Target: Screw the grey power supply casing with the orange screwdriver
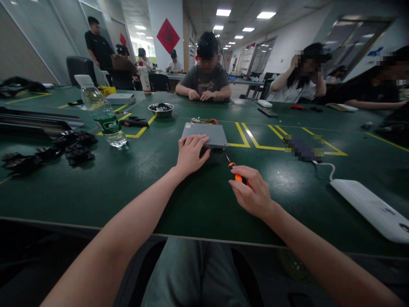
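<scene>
A grey metal computer power supply unit point(214, 133) lies on the green table in front of me, with coloured wires point(204, 121) at its far side. My left hand point(192, 153) grips its near left part, fingers across the top and the thumb at the front face. In my right hand point(254, 189) is an orange and black screwdriver point(238, 176), pinched by the handle. Its thin shaft points up and left at the unit's near right corner. Whether the tip touches a screw there is too small to tell.
To the left stand a water bottle point(107, 119) and black cable bundles point(76, 147). A metal bowl point(161, 111) with small dark parts sits farther back. On the right, a white power bank point(370, 209) is cabled to a phone point(302, 148). A person point(204, 76) sits opposite.
</scene>
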### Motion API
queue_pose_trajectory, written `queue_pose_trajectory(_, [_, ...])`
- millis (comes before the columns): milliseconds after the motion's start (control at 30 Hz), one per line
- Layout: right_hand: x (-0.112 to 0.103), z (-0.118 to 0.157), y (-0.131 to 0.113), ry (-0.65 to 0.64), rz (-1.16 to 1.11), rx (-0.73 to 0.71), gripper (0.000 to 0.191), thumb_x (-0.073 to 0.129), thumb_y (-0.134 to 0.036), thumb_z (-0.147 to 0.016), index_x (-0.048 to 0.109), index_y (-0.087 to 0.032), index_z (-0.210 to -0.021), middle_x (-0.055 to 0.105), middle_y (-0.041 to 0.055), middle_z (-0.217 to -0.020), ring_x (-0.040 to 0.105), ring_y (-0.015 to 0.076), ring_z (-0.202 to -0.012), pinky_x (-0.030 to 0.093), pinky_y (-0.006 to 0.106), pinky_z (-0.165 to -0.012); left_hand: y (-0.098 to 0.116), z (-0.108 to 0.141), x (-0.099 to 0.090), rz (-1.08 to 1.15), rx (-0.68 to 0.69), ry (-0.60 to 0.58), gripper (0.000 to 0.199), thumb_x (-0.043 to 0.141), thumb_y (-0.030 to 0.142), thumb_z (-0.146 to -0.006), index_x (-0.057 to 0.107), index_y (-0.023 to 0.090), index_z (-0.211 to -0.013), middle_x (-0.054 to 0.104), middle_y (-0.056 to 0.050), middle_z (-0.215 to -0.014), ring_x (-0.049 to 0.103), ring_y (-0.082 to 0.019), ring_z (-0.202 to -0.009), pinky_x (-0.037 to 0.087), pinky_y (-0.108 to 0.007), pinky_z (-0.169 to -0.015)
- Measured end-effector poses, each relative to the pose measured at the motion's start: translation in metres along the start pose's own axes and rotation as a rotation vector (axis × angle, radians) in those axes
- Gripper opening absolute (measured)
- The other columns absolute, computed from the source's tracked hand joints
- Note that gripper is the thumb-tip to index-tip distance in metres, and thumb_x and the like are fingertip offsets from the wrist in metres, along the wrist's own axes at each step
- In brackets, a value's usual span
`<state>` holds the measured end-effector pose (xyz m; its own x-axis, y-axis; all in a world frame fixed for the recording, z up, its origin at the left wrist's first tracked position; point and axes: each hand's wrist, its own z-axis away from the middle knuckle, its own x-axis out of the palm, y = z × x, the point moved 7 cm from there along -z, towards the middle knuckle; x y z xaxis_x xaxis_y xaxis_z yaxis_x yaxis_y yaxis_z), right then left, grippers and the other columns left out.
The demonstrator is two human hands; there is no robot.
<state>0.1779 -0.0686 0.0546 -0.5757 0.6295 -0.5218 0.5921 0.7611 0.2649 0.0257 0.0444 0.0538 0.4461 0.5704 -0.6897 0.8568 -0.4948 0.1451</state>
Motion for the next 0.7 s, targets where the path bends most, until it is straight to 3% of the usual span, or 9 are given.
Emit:
queue_pose_trajectory(300, [-0.0016, -0.0023, -0.0020, 0.004, -0.033, -0.022, 0.022, 0.059, -0.010, -0.075, 0.049, -0.023, -0.091, 0.058, 0.0060, -0.107, 0.056, 0.0213, -0.108, 0.056, 0.040, -0.083, -0.0011, -0.0004, 0.0014, 0.008, -0.011, 0.000, 0.033, 0.049, 0.031, -0.087, 0.052, 0.027, -0.120, 0.056, -0.003, -0.128, 0.046, -0.023, -0.117, 0.026, -0.042, -0.097])
queue_pose_trajectory(500, [-0.0030, 0.0010, 0.0039, 0.046, -0.113, 0.055, 0.035, 0.053, -0.005, -0.074, 0.044, -0.022, -0.104, 0.051, 0.0104, -0.117, 0.054, 0.0210, -0.112, 0.057, 0.038, -0.081, -0.0006, -0.0007, 0.0013, 0.006, -0.013, -0.009, 0.033, 0.050, 0.032, -0.088, 0.052, 0.026, -0.120, 0.056, -0.003, -0.128, 0.046, -0.023, -0.118, 0.026, -0.042, -0.098])
queue_pose_trajectory(600, [-0.0017, -0.0013, 0.0017, 0.010, -0.065, 0.022, 0.028, 0.056, -0.009, -0.075, 0.046, -0.023, -0.097, 0.053, 0.0069, -0.108, 0.054, 0.0226, -0.109, 0.055, 0.045, -0.086, -0.0006, -0.0007, 0.0016, 0.004, -0.011, -0.010, 0.033, 0.050, 0.032, -0.087, 0.052, 0.027, -0.120, 0.056, -0.003, -0.128, 0.046, -0.023, -0.118, 0.026, -0.042, -0.098])
queue_pose_trajectory(700, [-0.0013, -0.0020, -0.0020, -0.004, -0.026, -0.030, 0.026, 0.058, -0.009, -0.075, 0.048, -0.022, -0.095, 0.056, 0.0057, -0.102, 0.056, 0.0214, -0.104, 0.056, 0.042, -0.084, -0.0006, -0.0006, 0.0016, 0.002, -0.008, -0.002, 0.032, 0.049, 0.032, -0.088, 0.052, 0.026, -0.119, 0.056, -0.003, -0.128, 0.046, -0.023, -0.117, 0.026, -0.042, -0.097])
